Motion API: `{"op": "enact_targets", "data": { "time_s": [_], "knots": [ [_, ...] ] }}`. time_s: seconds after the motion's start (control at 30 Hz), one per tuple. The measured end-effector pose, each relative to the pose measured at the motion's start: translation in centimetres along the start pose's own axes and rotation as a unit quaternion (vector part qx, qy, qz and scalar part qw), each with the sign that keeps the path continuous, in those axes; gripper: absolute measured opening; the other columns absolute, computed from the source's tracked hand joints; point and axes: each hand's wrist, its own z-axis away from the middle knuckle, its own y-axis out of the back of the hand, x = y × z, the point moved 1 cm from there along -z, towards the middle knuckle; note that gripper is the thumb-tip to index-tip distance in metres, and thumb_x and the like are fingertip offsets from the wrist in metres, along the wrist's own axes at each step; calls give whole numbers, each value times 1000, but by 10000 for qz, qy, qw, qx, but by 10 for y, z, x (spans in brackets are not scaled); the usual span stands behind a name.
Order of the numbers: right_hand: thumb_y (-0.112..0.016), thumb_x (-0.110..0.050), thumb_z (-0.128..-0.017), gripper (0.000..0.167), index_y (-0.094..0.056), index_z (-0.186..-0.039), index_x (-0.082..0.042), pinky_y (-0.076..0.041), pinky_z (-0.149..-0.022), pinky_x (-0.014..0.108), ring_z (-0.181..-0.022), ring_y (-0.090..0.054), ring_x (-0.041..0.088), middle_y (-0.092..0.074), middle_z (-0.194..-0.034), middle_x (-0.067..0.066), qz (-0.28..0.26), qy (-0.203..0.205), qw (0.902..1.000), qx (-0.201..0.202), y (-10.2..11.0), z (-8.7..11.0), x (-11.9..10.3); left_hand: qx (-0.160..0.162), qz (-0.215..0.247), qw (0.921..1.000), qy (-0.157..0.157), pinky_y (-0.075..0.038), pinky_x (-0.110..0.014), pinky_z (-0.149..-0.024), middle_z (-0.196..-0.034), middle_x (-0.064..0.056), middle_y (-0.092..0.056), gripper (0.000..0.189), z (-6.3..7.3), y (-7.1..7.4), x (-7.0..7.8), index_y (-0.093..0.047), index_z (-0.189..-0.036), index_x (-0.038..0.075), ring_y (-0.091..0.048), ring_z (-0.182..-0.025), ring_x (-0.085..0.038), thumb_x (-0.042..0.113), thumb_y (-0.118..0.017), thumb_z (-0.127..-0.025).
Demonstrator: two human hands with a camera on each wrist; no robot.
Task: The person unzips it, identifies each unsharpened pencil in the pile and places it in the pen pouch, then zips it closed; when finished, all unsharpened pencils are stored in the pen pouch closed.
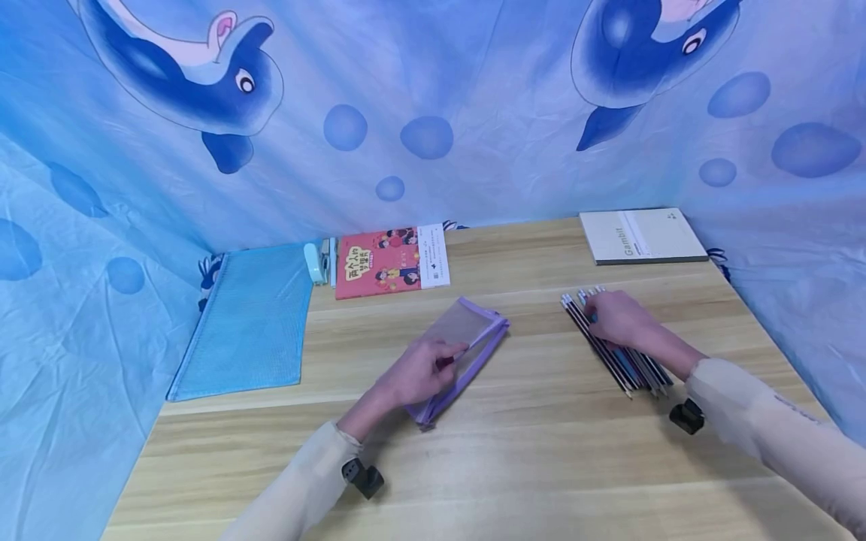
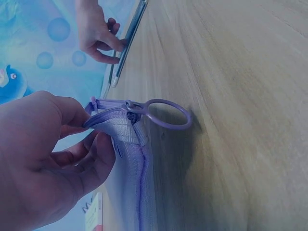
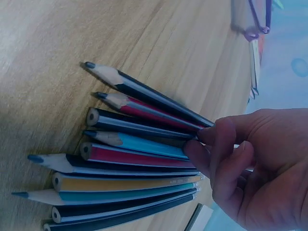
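My left hand (image 1: pixel 422 370) pinches the upper edge of a purple-trimmed mesh zipper pouch (image 1: pixel 467 321) with thumb and fingers. A purple ring pull (image 2: pixel 169 127) hangs from its zipper in the left wrist view. To the right, my right hand (image 1: pixel 621 319) is at the far ends of a row of pencils (image 1: pixel 602 349) lying on the table. In the right wrist view, its thumb and finger close on a dark pencil (image 3: pixel 144 123), beside a light blue pencil (image 3: pixel 151 146). Some pencils show sharpened tips, others flat ends.
On the wooden table (image 1: pixel 514 466), a blue mesh zipper bag (image 1: pixel 250 323) lies left, beside a mint stapler (image 1: pixel 314 263) and a red booklet (image 1: pixel 379 263). A pale notebook (image 1: pixel 643 237) lies at the back right. A blue dolphin-print curtain (image 1: pixel 501 90) hangs behind.
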Motion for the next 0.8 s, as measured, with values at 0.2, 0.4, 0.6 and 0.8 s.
{"op": "enact_targets", "data": {
  "time_s": [0.2,0.4,0.6,0.8],
  "knots": [
    [-68,-3,-83,24,-64,-104,10,-50,-53,33,-49,-58,16,-62,-75,8,327,94,9994,74,-1,-3,-1,27,23,10000,16,-51,-23,-55,-85,-2,-60,46,0,-1,-1,-60,-133,-4,-53,-70,-11,0,-66,-88],
    [-68,-4,-81,10,-58,-81,-3,-47,-50,34,-51,-57,17,-57,-66,6,587,120,9981,131,-4,-5,-3,96,22,9999,82,-52,-22,-58,-91,-6,-62,46,-1,-1,0,-60,-133,-5,-55,-73,-12,0,-66,-88],
    [-71,-8,-77,14,-57,-76,-5,-43,-51,34,-60,-52,22,-55,-67,5,659,113,9971,364,2,-9,-3,205,46,9996,163,-54,-20,-62,-90,-7,-62,46,-2,-1,1,-59,-133,-6,-57,-74,-12,-1,-66,-87],
    [-70,-10,-83,26,-58,-100,6,-47,-47,32,-51,-58,18,-60,-65,6,-124,-10,9989,463,20,-5,-9,298,127,9991,290,-54,-19,-60,-91,-9,-62,48,-3,0,2,-58,-134,-7,-58,-73,-13,-2,-66,-87]
  ]
}}
